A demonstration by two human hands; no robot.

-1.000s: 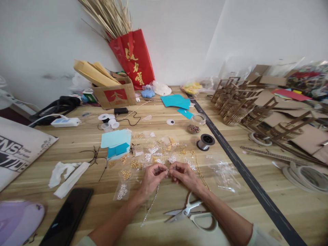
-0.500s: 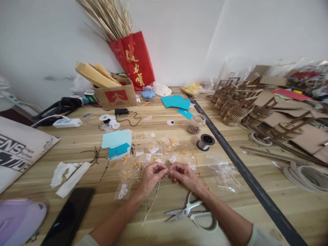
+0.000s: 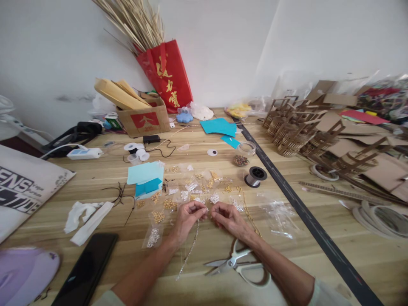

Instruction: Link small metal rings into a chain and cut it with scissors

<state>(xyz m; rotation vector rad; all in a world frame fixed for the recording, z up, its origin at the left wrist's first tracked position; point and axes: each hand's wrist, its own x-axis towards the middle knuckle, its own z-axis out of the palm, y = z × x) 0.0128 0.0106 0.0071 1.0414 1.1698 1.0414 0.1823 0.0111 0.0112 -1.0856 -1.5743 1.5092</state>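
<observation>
My left hand [image 3: 190, 217] is closed in a pinch on one end of a thin silver chain [image 3: 190, 251], whose loose length hangs below the fingers to the tabletop. Close beside it, my right hand [image 3: 227, 216] has thumb and fingers pressed together; whatever is between them is too small to make out. A narrow gap separates the two sets of fingertips. Scissors [image 3: 230, 264] with pale handles lie below the right wrist. Small clear bags of gold and silver findings [image 3: 170, 204] spread out beyond my hands. A gold chain [image 3: 250, 216] runs behind the right wrist.
A wire spool [image 3: 256, 176] and a jar of beads [image 3: 241, 160] stand farther back. The black phone [image 3: 87, 267] lies at lower left. Blue cards [image 3: 145, 174] are beyond the left hand. Woven baskets [image 3: 296, 134] and cardboard fill the right. A dark strip [image 3: 299, 206] crosses the table.
My fingertips are slightly farther apart than before, and the small ring-like bit between them shows less. The chain still hangs from the left hand.
</observation>
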